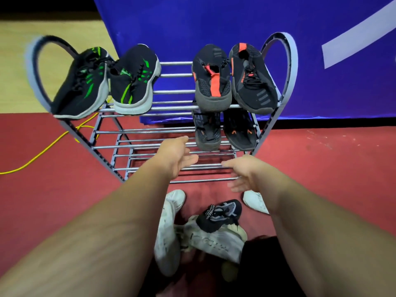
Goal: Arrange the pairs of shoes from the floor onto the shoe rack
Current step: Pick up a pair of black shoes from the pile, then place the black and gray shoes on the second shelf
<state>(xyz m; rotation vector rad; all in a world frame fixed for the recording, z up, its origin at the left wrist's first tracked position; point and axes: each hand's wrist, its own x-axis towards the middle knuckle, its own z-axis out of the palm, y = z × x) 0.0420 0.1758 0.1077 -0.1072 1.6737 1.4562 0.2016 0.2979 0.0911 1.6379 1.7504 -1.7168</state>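
A grey metal shoe rack stands ahead. Its top shelf holds a black-and-green pair on the left and a black-and-red pair on the right. A dark pair sits on the second shelf, right side. My left hand and my right hand hover open over the lower bars, holding nothing. On the floor below my arms lie a black-and-white sneaker and white shoes, piled loosely.
A blue banner hangs behind the rack. A yellow cable runs across the red floor at the left. The rack's left half of the lower shelves holds nothing.
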